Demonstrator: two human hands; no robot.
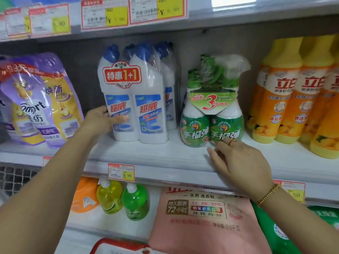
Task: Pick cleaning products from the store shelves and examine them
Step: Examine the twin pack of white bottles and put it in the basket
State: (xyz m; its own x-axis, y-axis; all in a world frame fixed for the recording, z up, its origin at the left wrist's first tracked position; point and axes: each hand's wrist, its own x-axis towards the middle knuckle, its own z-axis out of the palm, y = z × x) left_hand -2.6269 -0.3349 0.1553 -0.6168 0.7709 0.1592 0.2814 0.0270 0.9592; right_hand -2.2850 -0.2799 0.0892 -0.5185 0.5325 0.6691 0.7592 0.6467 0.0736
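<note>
My two forearms come in from the near corners. The left grip (102, 120) holds the white pack (135, 110), two blue-capped bottles wrapped together and upright on the shelf (165, 154). Its thumb lies across the left bottle's label; the fingers go round the pack's left side, out of my sight. The right grip (242, 162) is loose, fingers lightly bent and holding nothing, with the fingertips at the foot of the green pack (212, 114). I cannot tell whether they press on it or only brush it.

The green pack stands just right of the white one, apart from it, with a strip of bare shelf between and more in front, out to the shelf's front lip. Left of the white pack, the gap to the purple pouches (42, 99) is taken up by my left grip. Orange bottles (286, 99) stand near the green pack's right side. The upper shelf sits close over the blue caps.

A second white pack (169, 92) is mostly hidden behind the first. Shrink film blurs the green pack's spray heads. The upper price tags are too blurred to read. A red basket (119, 244) is cut off at the near edge, beside a pink bag (201, 217) on the lower shelf.
</note>
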